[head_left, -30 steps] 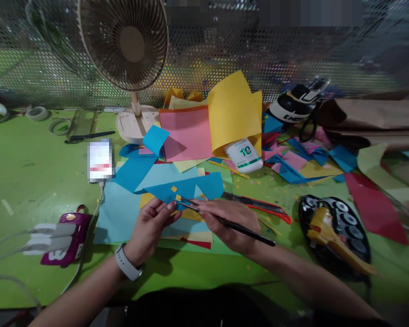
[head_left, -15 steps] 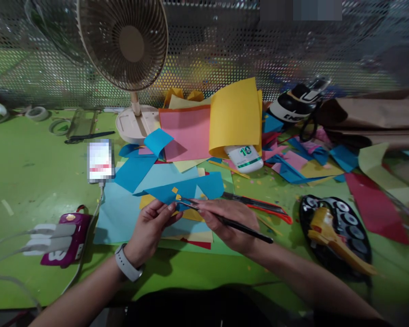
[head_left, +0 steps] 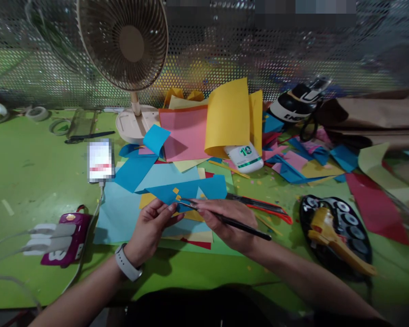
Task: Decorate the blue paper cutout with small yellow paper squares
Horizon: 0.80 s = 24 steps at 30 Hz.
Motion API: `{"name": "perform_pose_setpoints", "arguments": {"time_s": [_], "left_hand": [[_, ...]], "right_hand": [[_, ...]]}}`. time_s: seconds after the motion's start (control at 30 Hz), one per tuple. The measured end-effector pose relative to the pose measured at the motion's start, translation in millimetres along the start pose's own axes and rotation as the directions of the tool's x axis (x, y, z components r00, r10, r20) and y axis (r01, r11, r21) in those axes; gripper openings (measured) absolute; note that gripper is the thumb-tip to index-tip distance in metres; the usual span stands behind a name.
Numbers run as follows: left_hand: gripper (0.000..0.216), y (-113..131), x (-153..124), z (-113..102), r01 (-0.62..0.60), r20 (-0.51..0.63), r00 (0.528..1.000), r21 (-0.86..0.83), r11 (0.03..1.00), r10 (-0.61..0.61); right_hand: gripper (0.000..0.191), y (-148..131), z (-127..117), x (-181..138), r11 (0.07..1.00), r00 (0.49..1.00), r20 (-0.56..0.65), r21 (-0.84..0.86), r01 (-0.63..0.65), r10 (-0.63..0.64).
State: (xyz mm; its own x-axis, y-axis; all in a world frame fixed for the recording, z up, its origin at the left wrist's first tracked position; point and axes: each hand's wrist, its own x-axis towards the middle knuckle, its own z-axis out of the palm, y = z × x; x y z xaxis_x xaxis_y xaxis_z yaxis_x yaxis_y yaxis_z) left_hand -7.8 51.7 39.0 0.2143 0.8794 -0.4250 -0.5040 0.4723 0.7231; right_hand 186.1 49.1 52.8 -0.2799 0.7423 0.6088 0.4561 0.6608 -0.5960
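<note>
My right hand [head_left: 230, 220] is closed around a pair of black-handled tweezers [head_left: 221, 217], whose slim metal tips point left to the fingertips of the other hand. My left hand [head_left: 157, 222], with a pale watch band at its wrist, has thumb and forefinger pinched together at those tips; whatever lies between them is too small to make out. Just beyond both hands, a blue paper strip [head_left: 213, 185] carries a few tiny yellow paper bits [head_left: 176, 190]. Under the hands is a stack of coloured paper with a light blue sheet [head_left: 114, 222].
A utility knife [head_left: 264, 206] lies right of my right hand. Farther right, a yellow glue gun [head_left: 330, 240] rests on a black holder. A fan [head_left: 131, 43], a white bottle [head_left: 247, 159] under curled yellow paper [head_left: 228, 118], a phone [head_left: 100, 161] and a purple power bank [head_left: 68, 238] stand around.
The blue strip has shifted slightly right, and the curled yellow sheet has swung left, showing more yellow paper behind it. Both hands and the tweezers stay almost where they were.
</note>
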Motion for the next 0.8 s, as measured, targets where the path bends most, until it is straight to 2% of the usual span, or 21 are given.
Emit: {"name": "perform_pose_setpoints", "arguments": {"time_s": [0.27,0.57,0.7,0.8], "left_hand": [[0.028,-0.1,1.7,-1.1,-0.019,-0.007,1.0,0.008,1.0,0.019],[0.029,-0.8,2.2,-4.5,-0.063,-0.007,0.998,0.092,0.994,0.064],[0.025,-1.7,2.2,-7.1,-0.108,0.027,0.994,0.159,0.981,0.105],[0.024,-3.1,3.1,-7.9,-0.145,0.033,0.989,0.171,0.975,0.141]], "right_hand": [[0.025,2.6,2.2,0.4,0.999,0.999,-0.047,0.035,-0.014,0.015],[0.029,2.7,4.1,-3.0,0.998,0.999,-0.039,0.055,-0.027,0.029],[0.026,2.6,4.9,-3.2,0.988,0.993,-0.059,0.117,-0.098,0.105],[0.017,1.3,4.8,-0.5,0.971,0.98,-0.077,0.166,-0.17,0.185]]}}
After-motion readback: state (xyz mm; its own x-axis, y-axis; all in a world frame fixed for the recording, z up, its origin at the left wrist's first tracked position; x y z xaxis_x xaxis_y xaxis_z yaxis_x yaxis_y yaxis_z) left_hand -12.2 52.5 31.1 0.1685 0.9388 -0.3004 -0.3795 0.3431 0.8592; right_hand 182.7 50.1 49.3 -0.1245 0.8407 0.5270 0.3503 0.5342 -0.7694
